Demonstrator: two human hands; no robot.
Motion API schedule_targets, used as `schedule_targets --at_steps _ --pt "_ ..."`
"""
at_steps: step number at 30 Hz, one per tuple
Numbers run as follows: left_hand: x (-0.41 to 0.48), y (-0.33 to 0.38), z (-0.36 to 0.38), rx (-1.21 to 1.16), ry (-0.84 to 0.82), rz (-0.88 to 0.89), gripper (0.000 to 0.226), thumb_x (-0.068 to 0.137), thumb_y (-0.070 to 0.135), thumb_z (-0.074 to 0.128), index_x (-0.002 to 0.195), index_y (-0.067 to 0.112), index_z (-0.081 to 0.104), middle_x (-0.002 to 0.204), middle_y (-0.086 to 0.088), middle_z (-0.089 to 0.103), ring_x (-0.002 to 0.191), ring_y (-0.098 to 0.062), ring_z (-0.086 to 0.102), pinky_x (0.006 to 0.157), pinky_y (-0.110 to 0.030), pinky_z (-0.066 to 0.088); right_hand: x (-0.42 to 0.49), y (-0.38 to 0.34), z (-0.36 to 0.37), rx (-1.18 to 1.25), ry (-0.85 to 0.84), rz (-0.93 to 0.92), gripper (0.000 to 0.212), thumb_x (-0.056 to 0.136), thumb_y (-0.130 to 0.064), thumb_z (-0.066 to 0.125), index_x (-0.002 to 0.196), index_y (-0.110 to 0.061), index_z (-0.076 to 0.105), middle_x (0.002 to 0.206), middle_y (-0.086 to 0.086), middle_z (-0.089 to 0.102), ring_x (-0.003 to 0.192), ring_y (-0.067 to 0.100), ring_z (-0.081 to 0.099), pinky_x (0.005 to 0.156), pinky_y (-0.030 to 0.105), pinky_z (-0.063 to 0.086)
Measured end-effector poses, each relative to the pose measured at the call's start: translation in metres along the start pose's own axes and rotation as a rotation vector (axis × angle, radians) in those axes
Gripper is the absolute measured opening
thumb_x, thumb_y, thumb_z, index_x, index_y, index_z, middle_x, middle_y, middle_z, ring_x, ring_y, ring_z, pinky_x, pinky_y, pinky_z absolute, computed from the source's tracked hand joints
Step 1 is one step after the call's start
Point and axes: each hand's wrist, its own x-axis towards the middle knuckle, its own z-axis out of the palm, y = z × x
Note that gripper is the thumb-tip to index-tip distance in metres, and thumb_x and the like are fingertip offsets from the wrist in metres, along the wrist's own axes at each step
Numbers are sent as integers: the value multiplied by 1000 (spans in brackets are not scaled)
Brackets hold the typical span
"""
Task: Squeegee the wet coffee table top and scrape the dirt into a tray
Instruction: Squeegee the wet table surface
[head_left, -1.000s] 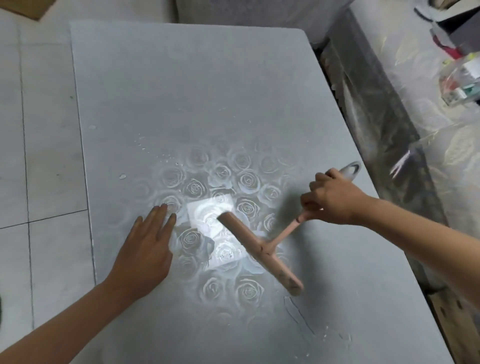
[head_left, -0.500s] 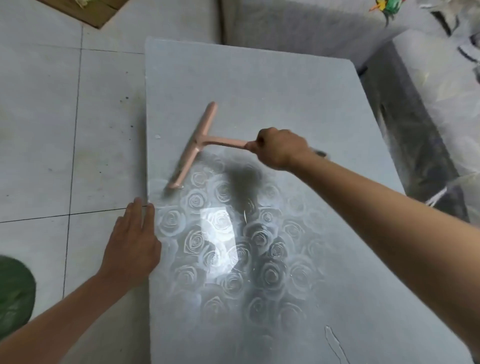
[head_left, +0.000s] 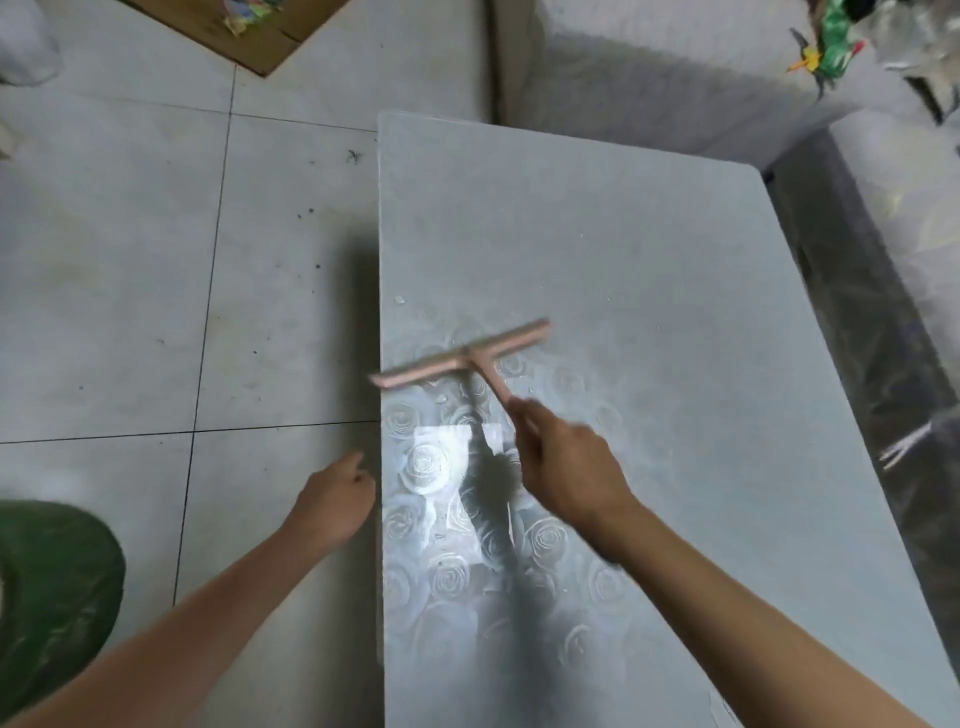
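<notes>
Squeegee handle hidden in blurred right hand grip.

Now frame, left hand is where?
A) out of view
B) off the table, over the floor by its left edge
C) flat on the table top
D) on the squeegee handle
B: the left hand hangs over floor tiles beside the coffee table; only the right hand grips the squeegee.

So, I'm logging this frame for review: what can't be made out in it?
Head view, right hand and squeegee: motion blur hides how the fingers hold the handle.
Left hand: blurred beside the coffee table edge; finger pose and contact unclear.
Green object: cut off by the left frame edge; tray or not, unclear.
Dirt: too small to see.
</notes>
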Motion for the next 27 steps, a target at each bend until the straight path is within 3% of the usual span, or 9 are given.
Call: schedule_targets --at_steps 4,6,10,13,18,23,27 --pt "-5 5 -4 -137 -35 -10 39 91 5 43 125 12 61 124 -8 63 97 -22 57 79 -24 39 -69 10 -20 -42 -141 65 43 97 -20 37 135 -41 40 83 6 67 73 33 59 64 38 46" --pt "-7 4 -10 -147 -31 -21 39 92 7 44 127 15 60 128 -6 60 107 -24 56 83 -21 35 -67 8 -41 -77 -162 72 39 97 -23 40 131 -41 48 88 3 70 80 32 63 69 37 49" --pt "-4 0 -16 -136 -38 -38 33 93 11 41 118 18 63 130 -7 59 107 -24 57 87 -27 43 -5 -19 -70 -40 -19 -12 32 97 -24 44 126 -29 58 98 12 72 87 35 65 74 39 52" --pt "-1 0 -20 -127 -18 -56 46 96 14 40 141 14 45 142 -6 49 122 -24 51 95 -24 39 72 -54 -69 -29 -8 -6 32 94 -18 45 123 -21 59 102 18 69 86 40 65 80 43 54" --pt "8 -3 -26 -106 23 -50 48 96 14 39 144 16 40 143 -3 49 125 -24 50 99 -26 40 129 -85 -43 -3 -42 62 36 90 -17 43 124 -21 55 105 14 62 86 35 62 79 37 53" --pt "11 3 -31 -108 28 -46 50 96 11 39 146 14 37 145 -5 46 132 -24 44 106 -30 38 47 -38 -26 -62 -75 14 33 95 -15 39 126 -20 48 101 18 65 93 38 61 70 35 43" --pt "10 15 -36 -87 17 -26 51 96 10 39 147 12 35 147 -9 43 134 -27 41 106 -31 35 -44 -6 -27 -121 -202 23 50 96 -17 36 141 -39 30 91 9 65 83 36 59 63 33 37"
